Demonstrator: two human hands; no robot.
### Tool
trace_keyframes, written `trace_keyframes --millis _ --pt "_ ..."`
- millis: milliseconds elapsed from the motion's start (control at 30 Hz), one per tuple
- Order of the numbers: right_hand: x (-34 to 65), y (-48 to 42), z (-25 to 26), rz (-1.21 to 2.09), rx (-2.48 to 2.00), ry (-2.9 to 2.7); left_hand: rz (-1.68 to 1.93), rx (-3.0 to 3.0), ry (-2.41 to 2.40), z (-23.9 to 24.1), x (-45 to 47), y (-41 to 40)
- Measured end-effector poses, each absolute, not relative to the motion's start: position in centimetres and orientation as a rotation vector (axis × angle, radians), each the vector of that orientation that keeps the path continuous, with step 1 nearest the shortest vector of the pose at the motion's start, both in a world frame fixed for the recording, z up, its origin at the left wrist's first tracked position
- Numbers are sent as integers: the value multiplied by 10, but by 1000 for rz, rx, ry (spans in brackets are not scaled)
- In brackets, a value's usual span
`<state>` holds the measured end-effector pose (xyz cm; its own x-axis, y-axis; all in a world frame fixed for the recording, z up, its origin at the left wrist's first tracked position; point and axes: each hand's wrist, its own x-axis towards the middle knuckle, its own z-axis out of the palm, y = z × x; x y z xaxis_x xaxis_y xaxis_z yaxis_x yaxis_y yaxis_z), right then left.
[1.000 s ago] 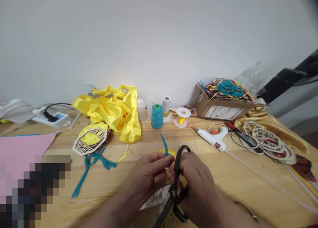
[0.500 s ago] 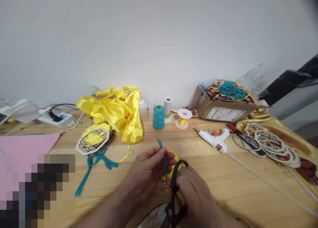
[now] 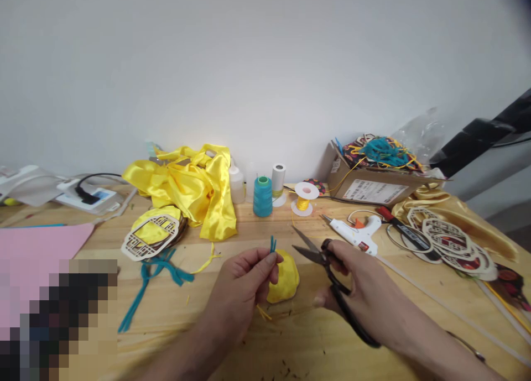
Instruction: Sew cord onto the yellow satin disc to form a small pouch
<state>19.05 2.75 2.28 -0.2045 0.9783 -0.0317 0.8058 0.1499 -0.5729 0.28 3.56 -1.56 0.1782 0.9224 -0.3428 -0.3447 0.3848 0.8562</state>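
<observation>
My left hand (image 3: pixel 244 278) pinches a short teal cord (image 3: pixel 272 244) whose end sticks up above my thumb and forefinger. Right behind it a small yellow satin pouch (image 3: pixel 284 278) lies on the wooden table (image 3: pixel 415 320). My right hand (image 3: pixel 357 278) grips black scissors (image 3: pixel 327 273) by the handles, blades parted and pointing left toward the cord, a short gap away from it.
Yellow satin cloth (image 3: pixel 194 184), a laser-cut wooden frame (image 3: pixel 151 237) and loose teal cords (image 3: pixel 155 273) lie at left. Thread spools (image 3: pixel 262 196), a white glue gun (image 3: pixel 357 231), a cardboard box (image 3: pixel 373 184) and wooden ornaments (image 3: pixel 452 240) sit behind and at right. Pink sheet (image 3: pixel 37 248) at far left.
My right hand swung the scissors out to the right and up, blades now parted. My left hand kept the teal cord and shifted slightly; the yellow pouch is uncovered on the table.
</observation>
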Motion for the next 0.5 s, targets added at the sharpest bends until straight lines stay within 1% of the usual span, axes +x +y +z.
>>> trace_keyframes --millis 233,500 --pt "201 30 18 708 -1763 -2230 982 817 1082 -15 2 33" --pt "190 26 16 753 -1737 -2236 962 912 1106 -14 3 32"
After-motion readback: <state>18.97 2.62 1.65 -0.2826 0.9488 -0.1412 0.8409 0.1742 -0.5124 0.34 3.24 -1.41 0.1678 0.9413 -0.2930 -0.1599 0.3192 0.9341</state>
